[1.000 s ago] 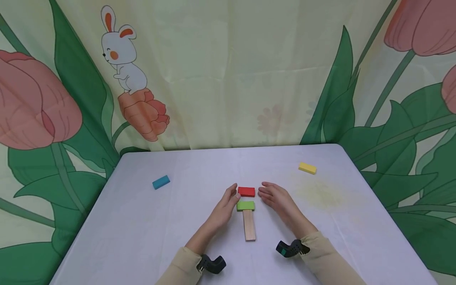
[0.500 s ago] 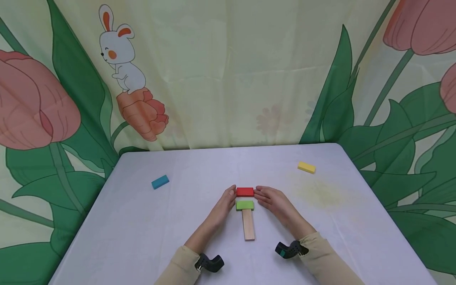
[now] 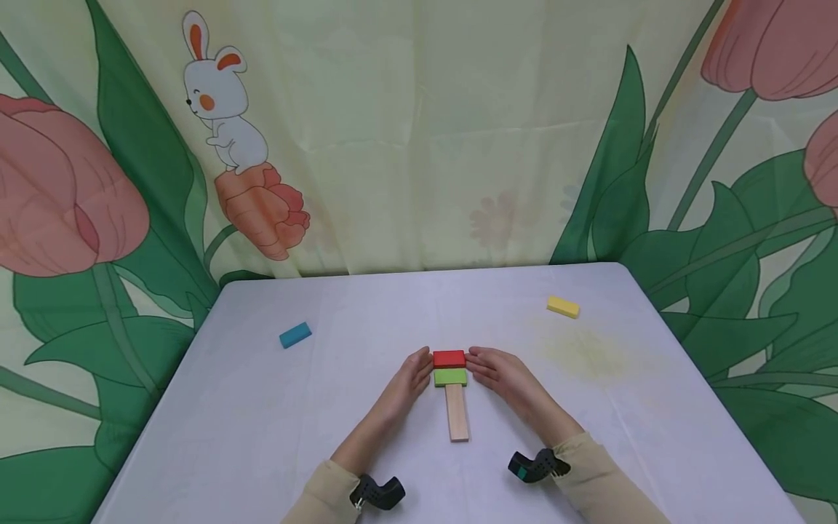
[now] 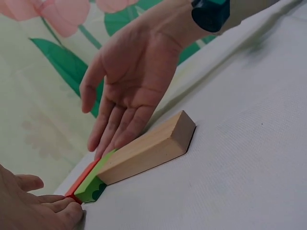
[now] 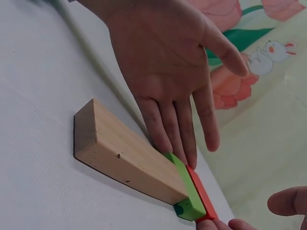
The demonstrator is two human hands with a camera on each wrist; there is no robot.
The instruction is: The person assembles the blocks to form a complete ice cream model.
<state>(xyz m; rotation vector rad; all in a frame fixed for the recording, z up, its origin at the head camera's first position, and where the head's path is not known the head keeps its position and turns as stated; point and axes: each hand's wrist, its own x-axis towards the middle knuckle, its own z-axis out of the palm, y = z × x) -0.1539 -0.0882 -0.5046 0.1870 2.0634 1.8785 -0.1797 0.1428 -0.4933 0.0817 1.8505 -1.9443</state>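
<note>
Between the two hands, a red block (image 3: 449, 359) lies against the far side of a green block (image 3: 450, 377). A plain wooden block (image 3: 457, 413) extends from the green one toward the person. The left hand (image 3: 401, 389) touches the red block's left end with straight fingers, and the right hand (image 3: 513, 378) has its fingertips at the right end. In the left wrist view, the red block (image 4: 82, 179) and green block (image 4: 93, 178) lie side by side, the wooden block (image 4: 146, 149) meeting the green one. The right wrist view shows the left hand (image 5: 160, 72) with fingers extended.
A blue block (image 3: 295, 335) lies at the left of the white table (image 3: 249, 407), and a yellow block (image 3: 563, 307) lies at the back right. Behind the table's far edge hangs a curtain (image 3: 406, 145) printed with tulips and a rabbit.
Both hands have closed in on the red block's ends. The red block has moved toward the person, from a gap beyond the green block to lying against it.
</note>
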